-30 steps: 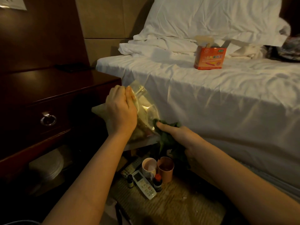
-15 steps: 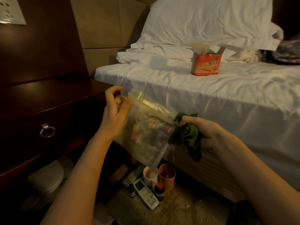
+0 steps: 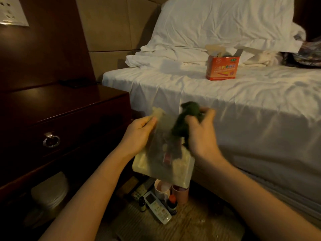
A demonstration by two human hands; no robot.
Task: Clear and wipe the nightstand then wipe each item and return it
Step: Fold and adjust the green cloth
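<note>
One item is under the cloth: your left hand (image 3: 139,132) pinches the clear bag (image 3: 163,164) beside the bed while your right hand (image 3: 199,134) clutches the green cloth (image 3: 184,122) against it. Cups (image 3: 162,187), remote (image 3: 157,206) and bottles (image 3: 172,204) wait on the floor; the nightstand (image 3: 69,105) looks mostly cleared.

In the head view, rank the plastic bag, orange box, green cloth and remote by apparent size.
1. plastic bag
2. green cloth and orange box: look alike in size; the box sits farther off on the bed, so no ranking
3. remote
</note>
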